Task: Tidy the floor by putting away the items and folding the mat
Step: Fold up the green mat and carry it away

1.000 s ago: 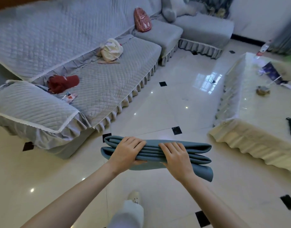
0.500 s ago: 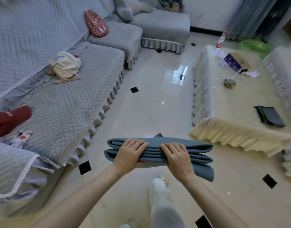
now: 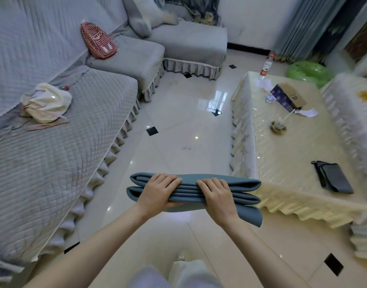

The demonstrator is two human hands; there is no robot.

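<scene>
Head view: we hold a folded mat (image 3: 194, 191) above the floor (image 3: 178, 129).
Our left hand (image 3: 159, 193) and right hand (image 3: 216, 196) are clamped on its middle, side by side; sofa (image 3: 53, 142) left, table (image 3: 292, 142) right.

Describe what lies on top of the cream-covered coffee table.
On the coffee table: a black pouch, an open cardboard box, white papers and a small dish holding a stick. The cloth hides the tabletop itself.
</scene>
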